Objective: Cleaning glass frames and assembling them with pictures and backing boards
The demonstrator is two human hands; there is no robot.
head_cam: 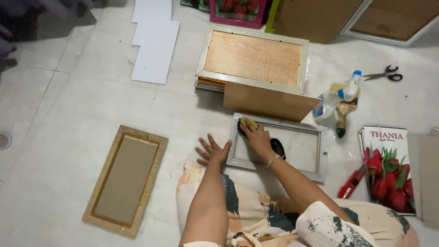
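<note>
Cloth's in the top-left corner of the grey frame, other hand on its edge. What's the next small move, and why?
Probably sweep the yellow-green cloth rightward across the glass of the grey frame. The right hand presses the cloth into the top-left corner, so most of the pane lies to its right, and the left hand braces the frame's left edge.

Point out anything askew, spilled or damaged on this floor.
Nothing is spilled or broken. The spray bottle lies on its side across the paintbrush. A brown board leans tilted against the frame stack. The white sheets overlap unevenly.
</note>
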